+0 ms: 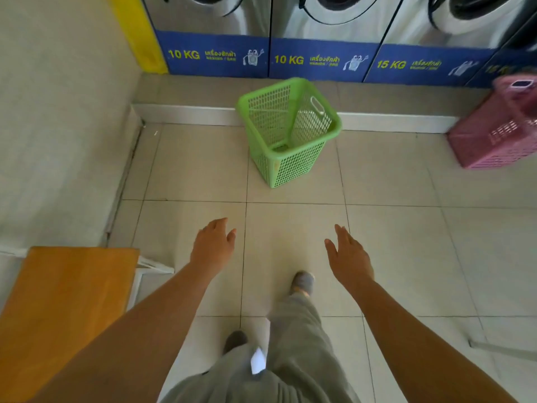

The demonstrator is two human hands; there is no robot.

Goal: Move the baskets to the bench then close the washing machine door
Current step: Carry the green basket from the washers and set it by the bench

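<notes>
Both hands are reaching forward, empty: the left hand is hanging palm down with fingers loosely curled, and the right hand is spreading open with fingers straight, thumb turned inward. Neither is touching anything. Straight ahead of them, well apart across the floor tiles, the green basket is standing upright on its base, rim up, looking empty, one corner pointing back toward the hands. It is sitting slightly to the right of the midline between the hands, so the right hand seems a little nearer, though both could take the rim from opposite sides. Its slot handle is showing on the far right wall. Farther right and ahead, the pink basket is lying at the edge of view, blurred. The bench is sitting just beside and behind the left hand, so a carry will probably be swinging leftward and back. Beyond the baskets the washing machines are lining the wall; their doors are cut off, so which one is open cannot be told.
</notes>
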